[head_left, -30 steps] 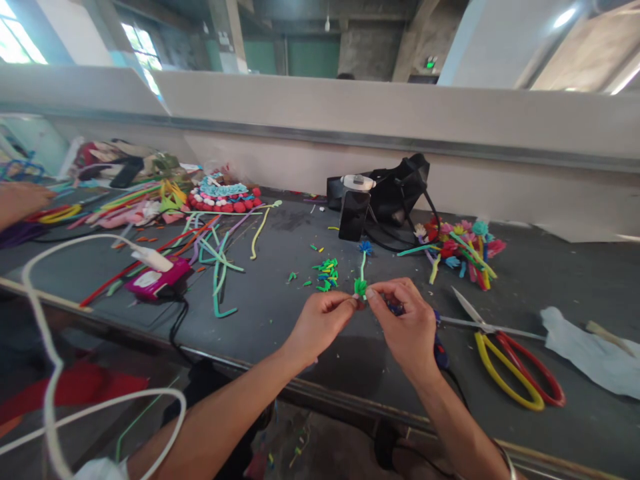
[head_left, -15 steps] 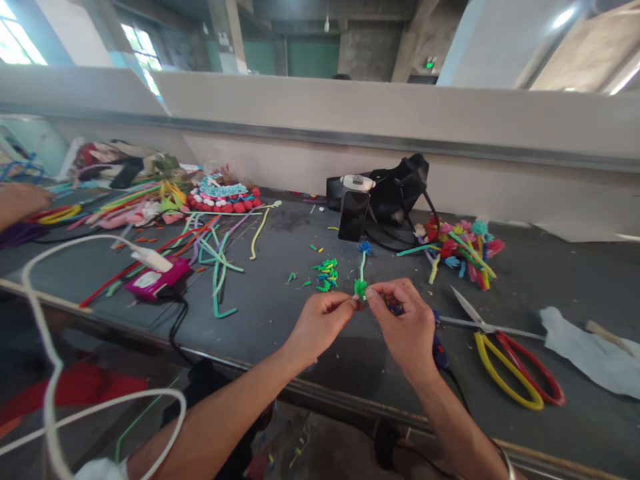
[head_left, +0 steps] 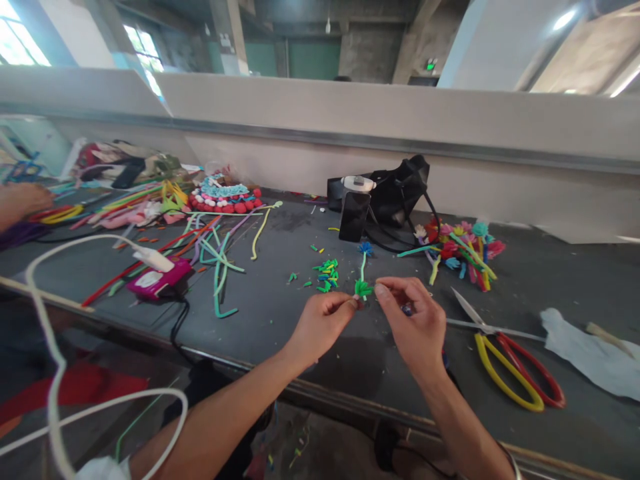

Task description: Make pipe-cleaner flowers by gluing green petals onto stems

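Note:
My left hand [head_left: 323, 321] pinches the lower end of a small green stem with a green tuft [head_left: 362, 288] and a blue flower head [head_left: 365, 247] at its far end. My right hand [head_left: 415, 323] hovers just right of the tuft with thumb and forefinger pinched together; I cannot make out anything between them. Both hands are above the dark grey table [head_left: 280, 313], close to its front edge. A little pile of short green, blue and yellow cut pieces [head_left: 327, 274] lies just beyond the hands.
Yellow-and-red-handled scissors [head_left: 505, 357] lie at the right beside a white cloth [head_left: 590, 350]. A bunch of finished coloured flowers [head_left: 463, 250], a black bag [head_left: 395, 193] and a phone [head_left: 354, 215] stand behind. Long coloured stems [head_left: 215, 250], a pink device [head_left: 155, 279] and another person's hand [head_left: 20, 200] are at left.
My right hand has drawn a little to the right, away from the green tuft it was touching. My left hand keeps its pinch in the same place.

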Demonstrator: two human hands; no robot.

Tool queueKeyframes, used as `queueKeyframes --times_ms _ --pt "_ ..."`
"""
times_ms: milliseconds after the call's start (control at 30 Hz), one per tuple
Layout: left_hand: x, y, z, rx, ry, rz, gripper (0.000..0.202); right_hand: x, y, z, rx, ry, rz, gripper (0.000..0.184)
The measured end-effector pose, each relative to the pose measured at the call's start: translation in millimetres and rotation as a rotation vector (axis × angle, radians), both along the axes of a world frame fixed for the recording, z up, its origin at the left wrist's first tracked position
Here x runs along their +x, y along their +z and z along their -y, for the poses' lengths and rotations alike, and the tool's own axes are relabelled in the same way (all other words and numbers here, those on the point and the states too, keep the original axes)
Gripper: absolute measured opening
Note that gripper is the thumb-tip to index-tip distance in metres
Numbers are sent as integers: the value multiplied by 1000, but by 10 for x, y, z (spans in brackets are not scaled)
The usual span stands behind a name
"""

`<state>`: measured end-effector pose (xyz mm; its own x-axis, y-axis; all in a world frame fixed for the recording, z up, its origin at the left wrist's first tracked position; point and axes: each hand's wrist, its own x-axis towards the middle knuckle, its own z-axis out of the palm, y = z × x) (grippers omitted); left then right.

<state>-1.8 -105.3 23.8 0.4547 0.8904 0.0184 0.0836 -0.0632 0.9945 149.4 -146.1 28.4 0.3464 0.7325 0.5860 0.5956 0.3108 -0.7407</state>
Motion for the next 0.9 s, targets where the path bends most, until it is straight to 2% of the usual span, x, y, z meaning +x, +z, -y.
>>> queueKeyframes --times_ms 233,400,600,900 --pt "0 23 47 266 20 -155 32 -21 14 31 90 34 119 10" --pt "-1 -3 58 388 12 -235 34 -31 7 20 106 31 219 13" --pt "-7 -25 56 431 12 -245 33 -27 9 3 123 21 255 4" --pt "-6 -15 54 433 14 -242 34 -7 -3 -16 157 8 275 7"
